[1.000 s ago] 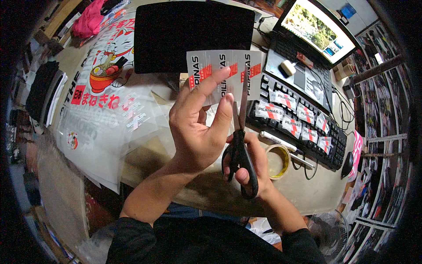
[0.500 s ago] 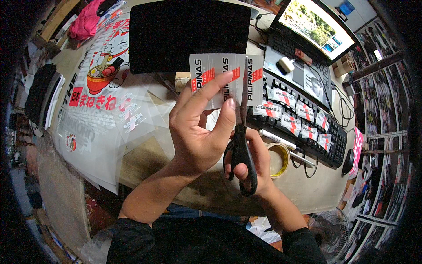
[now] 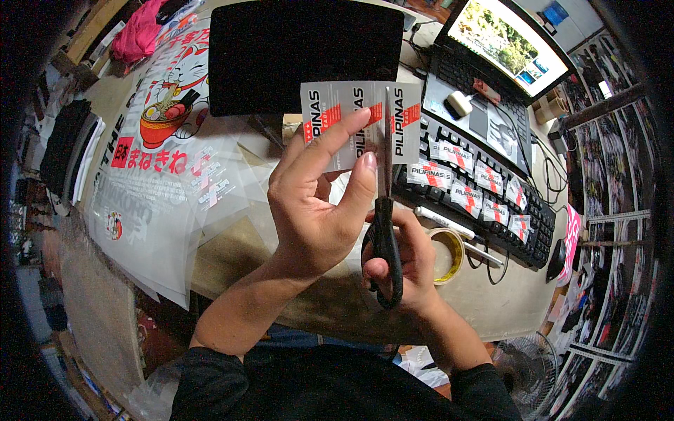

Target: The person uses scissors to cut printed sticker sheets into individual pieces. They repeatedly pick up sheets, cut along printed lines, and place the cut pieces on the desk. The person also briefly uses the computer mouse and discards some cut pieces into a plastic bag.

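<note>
Pinching a likely light, bendy sheet (image 3: 373, 131), best held by its margin, the left grip (image 3: 316, 200) flanks scissors (image 3: 384, 217) clasped by the right grip (image 3: 414, 270).

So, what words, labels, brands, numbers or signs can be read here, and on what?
Wording isn't copied out; here is where it stands:
Label strip by the left hand: bold black lettering, red blocks; finest print too small.
Small labels on the keyboard: black lettering with red.
Large sheet: big red and black characters; faint small print unreadable.
Laptop screen: any text too small.
</note>
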`<state>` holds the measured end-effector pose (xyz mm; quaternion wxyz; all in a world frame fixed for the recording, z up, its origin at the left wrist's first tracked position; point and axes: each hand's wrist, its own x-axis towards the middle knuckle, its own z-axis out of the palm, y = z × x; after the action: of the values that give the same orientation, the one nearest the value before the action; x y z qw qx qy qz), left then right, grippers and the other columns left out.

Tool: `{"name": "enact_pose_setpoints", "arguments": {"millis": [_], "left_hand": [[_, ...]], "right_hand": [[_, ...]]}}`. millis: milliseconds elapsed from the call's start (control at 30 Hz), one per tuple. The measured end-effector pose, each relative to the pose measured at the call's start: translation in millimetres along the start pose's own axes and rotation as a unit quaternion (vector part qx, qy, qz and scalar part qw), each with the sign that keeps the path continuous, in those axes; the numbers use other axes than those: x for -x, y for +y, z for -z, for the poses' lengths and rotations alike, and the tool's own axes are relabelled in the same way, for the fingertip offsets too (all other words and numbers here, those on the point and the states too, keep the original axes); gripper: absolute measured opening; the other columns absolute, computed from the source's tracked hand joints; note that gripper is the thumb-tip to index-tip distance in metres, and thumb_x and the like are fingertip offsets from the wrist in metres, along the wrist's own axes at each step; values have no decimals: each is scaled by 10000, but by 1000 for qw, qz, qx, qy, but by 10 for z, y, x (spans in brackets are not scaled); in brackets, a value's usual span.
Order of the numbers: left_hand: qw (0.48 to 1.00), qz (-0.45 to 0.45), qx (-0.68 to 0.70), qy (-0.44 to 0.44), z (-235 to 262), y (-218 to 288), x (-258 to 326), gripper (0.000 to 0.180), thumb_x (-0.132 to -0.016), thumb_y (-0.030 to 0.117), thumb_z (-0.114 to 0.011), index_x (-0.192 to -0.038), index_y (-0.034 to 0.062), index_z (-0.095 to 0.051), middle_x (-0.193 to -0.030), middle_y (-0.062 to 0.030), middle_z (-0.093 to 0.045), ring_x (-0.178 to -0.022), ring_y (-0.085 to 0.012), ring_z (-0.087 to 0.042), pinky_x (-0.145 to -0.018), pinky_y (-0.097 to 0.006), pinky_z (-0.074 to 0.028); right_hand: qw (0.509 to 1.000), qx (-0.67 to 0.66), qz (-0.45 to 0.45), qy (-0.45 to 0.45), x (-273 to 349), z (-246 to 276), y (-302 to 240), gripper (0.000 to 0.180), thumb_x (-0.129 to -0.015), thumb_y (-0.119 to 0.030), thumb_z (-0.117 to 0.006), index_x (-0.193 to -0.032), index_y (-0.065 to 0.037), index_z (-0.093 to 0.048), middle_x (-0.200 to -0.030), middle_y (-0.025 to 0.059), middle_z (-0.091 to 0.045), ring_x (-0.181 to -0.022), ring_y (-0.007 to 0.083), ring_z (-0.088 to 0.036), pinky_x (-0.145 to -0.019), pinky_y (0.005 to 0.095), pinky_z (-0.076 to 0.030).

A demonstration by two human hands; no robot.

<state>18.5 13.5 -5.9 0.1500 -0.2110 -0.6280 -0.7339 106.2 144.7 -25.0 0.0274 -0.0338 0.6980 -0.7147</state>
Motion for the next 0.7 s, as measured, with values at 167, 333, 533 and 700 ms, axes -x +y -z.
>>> {"name": "enact_pose_setpoints", "arguments": {"millis": [167,333,533,700], "left_hand": [[1000,14,-2,-1,15,22,-14,367,-865,-48,-579,-1232,-45,-559,-1197,-111,-555,-1013,-126,-579,-817,-237,-503],[1000,15,-3,1,16,6,-19,365,-866,-43,-583,-1230,-46,-559,-1207,-110,-554,-1010,-122,-579,-809,-235,-508],[1000,21,-4,2,12,9,-33,360,-863,-39,-594,-1222,-51,-562,-1198,-104,-555,-1009,-121,-577,-809,-238,-508],[998,64,17,-18,-21,50,-1,351,-861,-26,-597,-1211,-35,-569,-1175,-121,-551,-1002,-160,-597,-824,-266,-536]], "right_hand": [[1000,17,2,10,-2,-15,3,598,-779,-253,-794,-1222,-11,-472,-666,24,-573,-595,57,-522,-519,213,-387],[999,31,14,14,-13,-22,3,593,-780,-233,-794,-1224,-9,-470,-672,19,-576,-606,59,-544,-523,211,-398],[998,47,15,25,-11,-35,0,586,-783,-230,-792,-1222,-9,-472,-672,9,-565,-609,57,-548,-524,209,-401],[999,0,2,41,-37,-11,-12,565,-790,-230,-786,-1213,-9,-482,-706,-15,-541,-612,44,-509,-524,200,-382]]}}
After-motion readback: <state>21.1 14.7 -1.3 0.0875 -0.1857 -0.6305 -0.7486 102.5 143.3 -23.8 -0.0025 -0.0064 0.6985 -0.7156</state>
